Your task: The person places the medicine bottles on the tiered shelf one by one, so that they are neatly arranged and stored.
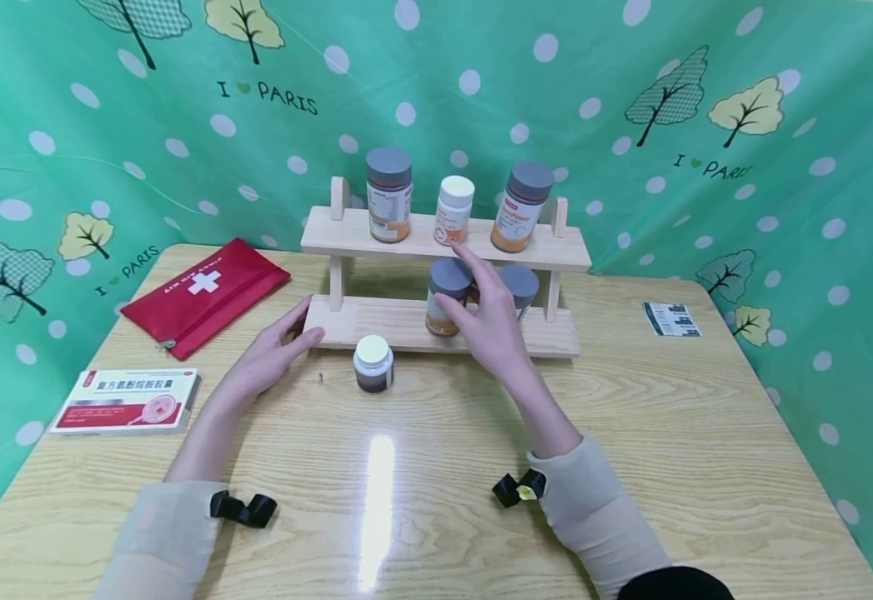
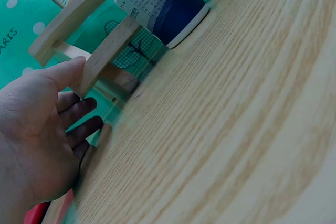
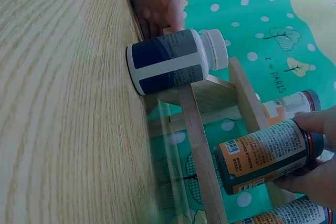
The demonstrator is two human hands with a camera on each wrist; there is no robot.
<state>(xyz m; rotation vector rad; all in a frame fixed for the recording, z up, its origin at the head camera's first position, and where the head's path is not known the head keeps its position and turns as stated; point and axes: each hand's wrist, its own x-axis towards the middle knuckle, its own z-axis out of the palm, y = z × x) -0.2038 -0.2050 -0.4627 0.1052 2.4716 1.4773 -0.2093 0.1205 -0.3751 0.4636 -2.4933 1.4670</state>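
Note:
A two-tier wooden rack [image 1: 368,319] stands at the back of the table. My left hand [image 1: 274,354] holds the left end of its lower board, thumb at the front corner. My right hand [image 1: 492,325] grips a grey-capped pill bottle [image 1: 439,312] at the lower tier, thumb and fingers around its cap end; its label is orange and white [image 3: 265,150]. Partly behind that hand, another grey-capped bottle [image 1: 520,283] is on the lower board. In front of the rack stands a white-capped pill bottle [image 1: 373,367] with a dark blue label.
Along the upper tier stand two grey-capped bottles [image 1: 388,200] and a smaller white bottle [image 1: 454,212] between them. A red first-aid pouch [image 1: 207,296] and a white-and-red medicine box [image 1: 127,402] lie at left. At right lies a small printed packet [image 1: 672,319].

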